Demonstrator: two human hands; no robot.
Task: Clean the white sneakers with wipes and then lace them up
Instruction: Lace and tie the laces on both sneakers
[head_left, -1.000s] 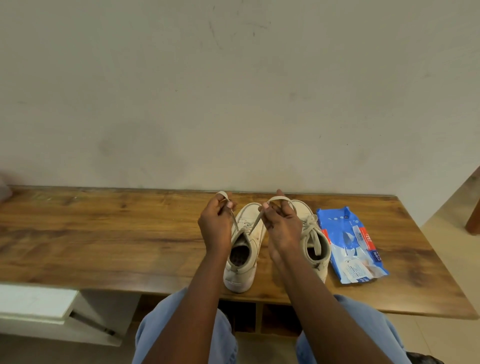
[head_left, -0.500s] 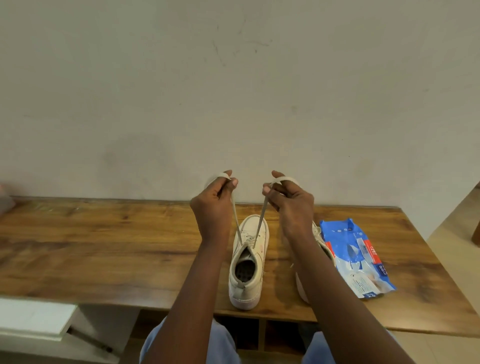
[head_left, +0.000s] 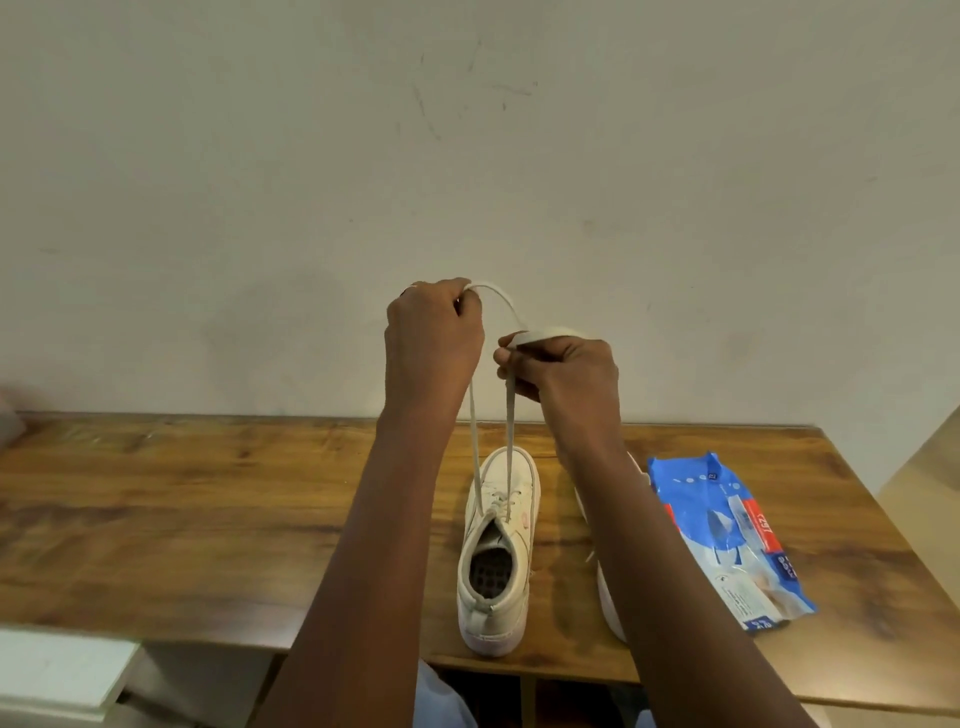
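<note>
While the white sneaker (head_left: 498, 556) stands on the wooden surface (head_left: 156, 509) near its front edge, heel toward the camera, its two lace ends (head_left: 474, 431) rise taut from the top eyelets; the left grip (head_left: 434, 338), raised above the shoe, pinches one end in curled fingers; the right grip (head_left: 566, 374), just beside it and slightly lower, pinches the other; a second sneaker (head_left: 610, 597) sits mostly hidden behind the right forearm; a blue wipes pack (head_left: 727, 540) lies flat further right.
</note>
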